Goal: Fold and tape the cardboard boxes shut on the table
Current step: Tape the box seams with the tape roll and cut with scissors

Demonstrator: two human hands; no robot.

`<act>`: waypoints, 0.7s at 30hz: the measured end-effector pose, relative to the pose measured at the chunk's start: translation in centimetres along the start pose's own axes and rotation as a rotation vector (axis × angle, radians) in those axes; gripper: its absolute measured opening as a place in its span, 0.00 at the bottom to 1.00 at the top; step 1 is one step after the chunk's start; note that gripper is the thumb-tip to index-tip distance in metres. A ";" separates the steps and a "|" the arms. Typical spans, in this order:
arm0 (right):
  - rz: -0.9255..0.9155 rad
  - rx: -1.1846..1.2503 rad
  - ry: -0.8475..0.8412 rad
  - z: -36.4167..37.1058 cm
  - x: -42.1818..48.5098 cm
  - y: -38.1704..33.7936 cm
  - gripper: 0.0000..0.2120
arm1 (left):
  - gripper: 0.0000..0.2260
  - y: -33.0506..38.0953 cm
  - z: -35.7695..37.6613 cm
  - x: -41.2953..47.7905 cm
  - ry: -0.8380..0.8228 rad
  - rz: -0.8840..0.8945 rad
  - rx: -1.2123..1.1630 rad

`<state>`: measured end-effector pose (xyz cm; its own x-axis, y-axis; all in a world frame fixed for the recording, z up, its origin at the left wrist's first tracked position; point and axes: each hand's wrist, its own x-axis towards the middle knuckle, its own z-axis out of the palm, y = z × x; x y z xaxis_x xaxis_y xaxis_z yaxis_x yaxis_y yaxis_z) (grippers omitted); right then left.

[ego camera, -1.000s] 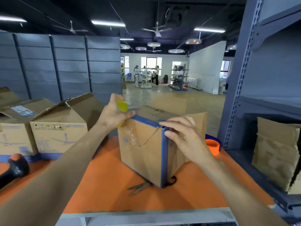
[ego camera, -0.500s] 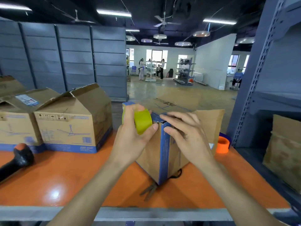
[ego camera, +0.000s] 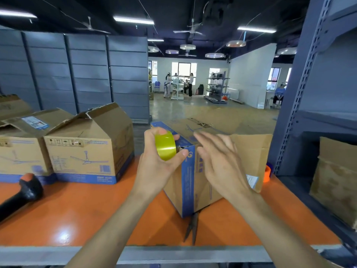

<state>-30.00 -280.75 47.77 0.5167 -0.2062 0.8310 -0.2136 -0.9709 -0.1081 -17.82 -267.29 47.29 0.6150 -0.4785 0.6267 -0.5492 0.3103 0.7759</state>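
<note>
Centre: the cardboard box (ego camera: 190,182) stands on the orange counter (ego camera: 87,209), its blue-edged corner turned toward me, directly behind and below both sets of fingers. My left hand (ego camera: 156,167) grips a yellow-green tape roll (ego camera: 165,145) against the box's upper near corner. The left fingers (ego camera: 154,132) curl over the roll's top and the thumb closes under it. My right hand (ego camera: 218,163) is over the box top just right of the roll. The right fingers (ego camera: 208,140) are straight and slightly spread. They are blurred, so I cannot tell whether they touch the cardboard.

Beyond the right fingers an open flap (ego camera: 251,151) stands upright. Past it, an orange roll (ego camera: 267,173) shows at the counter's far right. Below the fingers, scissors (ego camera: 192,227) lie with their handles hidden under the box's near corner. Well left of the left fingers stand two fan-printed boxes (ego camera: 87,147) with raised flaps. Nearer me on that side lies a black handle (ego camera: 21,194). Grey shelving (ego camera: 309,93) rises to the right.
</note>
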 end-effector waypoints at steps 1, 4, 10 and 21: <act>0.047 -0.054 -0.007 -0.7 0.3 0.6 0.18 | 0.25 -0.1 0.1 0.0 0.006 0.003 -0.005; 0.180 -0.186 -0.143 -2.7 2.5 2.7 0.17 | 0.25 -0.3 0.5 0.0 0.015 0.010 -0.006; 0.327 -0.359 -0.391 -4.6 6.9 4.6 0.15 | 0.26 -0.4 0.8 0.5 0.021 -0.001 0.003; 0.799 0.395 -0.422 -4.4 9.1 6.0 0.07 | 0.27 -0.3 0.9 1.2 0.028 -0.018 -0.011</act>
<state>-30.21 -287.95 57.05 0.6107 -0.7712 0.1799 -0.3760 -0.4823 -0.7912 -17.39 -268.73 47.75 0.6406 -0.4605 0.6144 -0.5321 0.3107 0.7876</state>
